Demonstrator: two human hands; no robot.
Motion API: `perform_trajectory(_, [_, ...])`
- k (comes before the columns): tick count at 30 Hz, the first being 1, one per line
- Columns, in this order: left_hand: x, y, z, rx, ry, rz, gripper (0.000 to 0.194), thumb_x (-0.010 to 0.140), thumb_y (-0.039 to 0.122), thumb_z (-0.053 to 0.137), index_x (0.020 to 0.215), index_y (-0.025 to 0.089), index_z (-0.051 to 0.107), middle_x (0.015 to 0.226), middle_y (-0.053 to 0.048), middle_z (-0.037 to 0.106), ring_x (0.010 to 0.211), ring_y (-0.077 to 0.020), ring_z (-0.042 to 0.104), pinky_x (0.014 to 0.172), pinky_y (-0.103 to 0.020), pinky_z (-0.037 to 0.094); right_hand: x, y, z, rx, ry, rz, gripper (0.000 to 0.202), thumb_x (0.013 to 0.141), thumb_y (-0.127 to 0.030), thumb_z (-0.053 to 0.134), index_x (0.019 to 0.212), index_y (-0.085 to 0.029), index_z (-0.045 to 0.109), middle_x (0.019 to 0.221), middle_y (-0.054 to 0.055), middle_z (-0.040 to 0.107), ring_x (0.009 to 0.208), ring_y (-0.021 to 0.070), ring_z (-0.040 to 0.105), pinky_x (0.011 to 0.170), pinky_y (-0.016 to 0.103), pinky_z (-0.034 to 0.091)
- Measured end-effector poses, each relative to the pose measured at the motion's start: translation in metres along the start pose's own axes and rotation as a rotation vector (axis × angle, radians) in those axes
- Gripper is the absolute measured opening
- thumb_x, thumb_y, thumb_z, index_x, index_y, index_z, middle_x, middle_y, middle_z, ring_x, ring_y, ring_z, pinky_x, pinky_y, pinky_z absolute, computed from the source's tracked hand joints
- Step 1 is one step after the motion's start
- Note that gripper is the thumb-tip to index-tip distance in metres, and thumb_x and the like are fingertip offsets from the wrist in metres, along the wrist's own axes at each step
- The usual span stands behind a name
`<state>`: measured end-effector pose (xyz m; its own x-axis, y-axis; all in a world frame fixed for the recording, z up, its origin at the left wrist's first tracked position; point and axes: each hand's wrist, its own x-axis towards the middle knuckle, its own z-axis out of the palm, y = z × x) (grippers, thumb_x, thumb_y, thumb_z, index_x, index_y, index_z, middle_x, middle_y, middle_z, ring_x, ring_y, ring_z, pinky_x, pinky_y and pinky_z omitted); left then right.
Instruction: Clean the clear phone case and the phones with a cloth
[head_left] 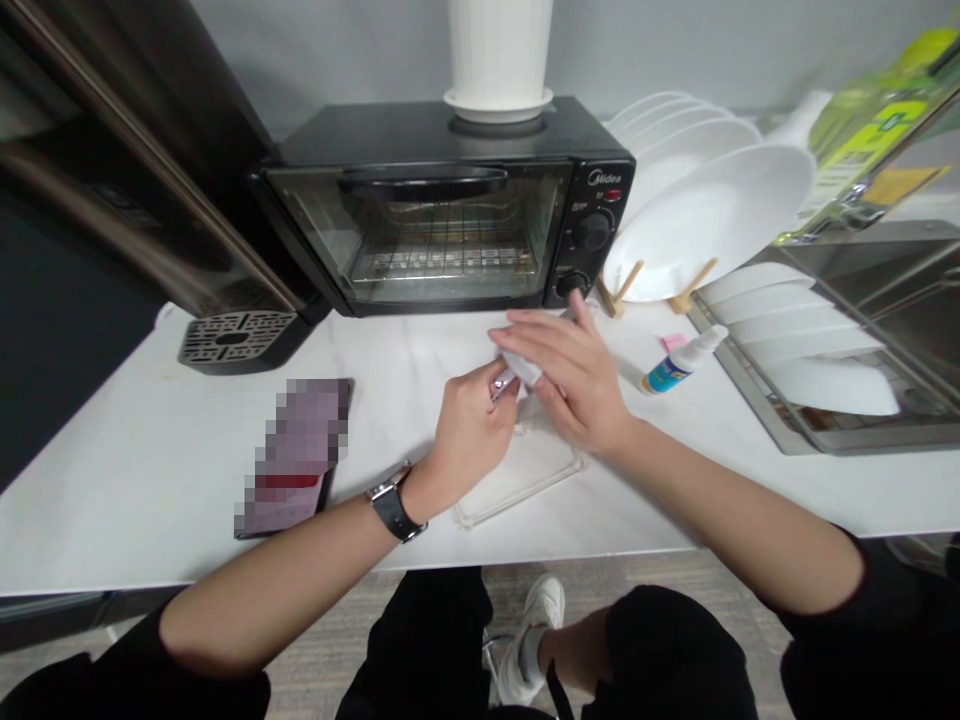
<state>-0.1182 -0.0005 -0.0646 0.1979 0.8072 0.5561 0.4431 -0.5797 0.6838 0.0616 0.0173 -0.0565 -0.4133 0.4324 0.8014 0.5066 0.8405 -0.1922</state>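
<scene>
My left hand (474,435), with a black-strapped watch (394,505) on its wrist, is closed round a slim phone (502,384). Only a shiny lilac edge of the phone shows; my hands cover the rest. A thin white wipe (523,368) lies under the fingers of my right hand (574,375), which presses it against the phone. Beneath both hands a clear phone case (517,485) lies flat on the white counter (637,500). To the right stands a small white spray bottle (684,360) with a blue label, apart from my hands.
Behind my hands is a black toaster oven (600,225) bearing a white pot (500,50). At left are a dark phone-like device (300,440), its screen blurred, and a drink machine (240,335). Plates (697,220) in a wooden rack and a sink (817,440) holding dishes are at right.
</scene>
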Motion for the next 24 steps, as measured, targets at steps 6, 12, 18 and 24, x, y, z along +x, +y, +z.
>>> perform_trajectory(6, [-0.004, -0.01, 0.007, -0.024, 0.017, 0.116, 0.016, 0.074, 0.005, 0.058, 0.07, 0.02, 0.061, 0.067, -0.001, 0.072, 0.062, -0.016, 0.065, 0.058, -0.025, 0.046, 0.0, -0.003, 0.002, 0.011, -0.125, -0.223, 0.052, 0.115, -0.029, 0.041, 0.166, -0.027, 0.05, 0.145, 0.005, 0.079, 0.137, 0.0186, 0.073, 0.132, 0.047, 0.047])
perform_trajectory(12, [0.001, 0.002, -0.001, -0.051, 0.005, -0.002, 0.016, 0.095, 0.013, 0.063, 0.091, 0.019, 0.077, 0.08, 0.001, 0.079, 0.066, -0.0128, 0.067, 0.064, -0.024, 0.054, 0.0, 0.007, -0.003, -0.065, 0.041, 0.023, 0.044, 0.115, -0.035, 0.041, 0.149, -0.028, 0.067, 0.132, 0.006, 0.082, 0.127, 0.0248, 0.074, 0.128, 0.056, 0.047])
perform_trajectory(18, [0.001, 0.007, -0.003, -0.134, -0.01, -0.065, 0.036, 0.106, 0.031, 0.067, 0.138, 0.023, 0.079, 0.119, -0.004, 0.087, 0.097, -0.0172, 0.081, 0.09, -0.028, 0.066, 0.003, 0.016, -0.001, -0.008, 0.274, 0.302, 0.044, 0.117, -0.044, 0.035, 0.124, -0.029, 0.076, 0.124, 0.007, 0.083, 0.132, 0.0291, 0.072, 0.126, 0.061, 0.048])
perform_trajectory(24, [0.001, 0.004, -0.002, -0.115, -0.021, -0.102, 0.036, 0.106, 0.034, 0.065, 0.138, 0.023, 0.078, 0.101, -0.002, 0.086, 0.081, -0.0149, 0.076, 0.076, -0.025, 0.062, 0.002, 0.012, 0.0, 0.024, 0.209, 0.333, 0.042, 0.117, -0.044, 0.036, 0.125, -0.03, 0.075, 0.126, 0.005, 0.084, 0.143, 0.0283, 0.067, 0.131, 0.064, 0.042])
